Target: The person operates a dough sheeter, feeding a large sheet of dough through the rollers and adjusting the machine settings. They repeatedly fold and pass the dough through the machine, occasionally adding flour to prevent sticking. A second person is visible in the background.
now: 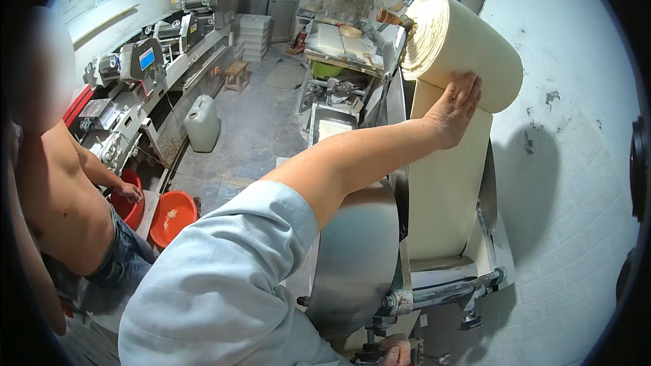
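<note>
My left hand (pixel 456 110) reaches up and lies flat against the underside of a big cream roll of dough sheet (pixel 461 47), fingers spread on it. The roll sits on a rod at the top of a steel dough-rolling machine (pixel 359 257). From it a wide dough sheet (pixel 444 190) hangs down into the rollers (pixel 447 285). Only the knuckles of my right hand (pixel 397 351) show at the bottom edge, next to a dark part under the machine; whether it grips anything is hidden.
A bare-chested person stands at the left, one hand (pixel 129 192) at a red basin (pixel 130 207). A second red basin (pixel 173 215) and a white jerrycan (pixel 202 122) stand on the floor. Machines line the left wall; a white tiled wall (pixel 569 183) is close on the right.
</note>
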`<action>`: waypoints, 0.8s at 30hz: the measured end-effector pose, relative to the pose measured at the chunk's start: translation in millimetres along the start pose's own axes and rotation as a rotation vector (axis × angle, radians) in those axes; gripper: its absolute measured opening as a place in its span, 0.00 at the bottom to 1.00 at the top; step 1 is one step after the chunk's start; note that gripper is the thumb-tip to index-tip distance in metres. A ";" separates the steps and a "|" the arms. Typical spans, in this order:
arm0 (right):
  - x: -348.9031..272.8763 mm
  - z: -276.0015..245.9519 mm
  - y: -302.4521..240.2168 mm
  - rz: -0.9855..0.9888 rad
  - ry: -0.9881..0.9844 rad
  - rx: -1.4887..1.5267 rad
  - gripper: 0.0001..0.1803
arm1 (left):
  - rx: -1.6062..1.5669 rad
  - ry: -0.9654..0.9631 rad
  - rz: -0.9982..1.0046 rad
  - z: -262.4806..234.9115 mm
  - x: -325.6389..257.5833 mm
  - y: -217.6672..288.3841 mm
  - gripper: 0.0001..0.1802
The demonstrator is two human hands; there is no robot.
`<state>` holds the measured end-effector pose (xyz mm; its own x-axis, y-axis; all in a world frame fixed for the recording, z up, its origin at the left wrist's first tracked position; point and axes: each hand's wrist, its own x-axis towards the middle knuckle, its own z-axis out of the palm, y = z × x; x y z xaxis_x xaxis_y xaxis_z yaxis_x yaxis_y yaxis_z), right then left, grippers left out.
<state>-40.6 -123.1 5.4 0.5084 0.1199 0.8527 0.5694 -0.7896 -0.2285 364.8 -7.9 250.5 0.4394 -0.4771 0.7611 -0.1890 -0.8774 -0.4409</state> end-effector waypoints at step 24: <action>31.9 3.2 -17.5 0.436 0.066 0.425 0.12 | -0.024 -0.028 -0.121 -26.1 98.7 -60.6 0.45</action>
<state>-32.3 -103.6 35.1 0.7190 -0.2084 0.6630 0.5329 -0.4471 -0.7184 396.7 -3.1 364.7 0.4847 -0.3667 0.7941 -0.1537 -0.9295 -0.3354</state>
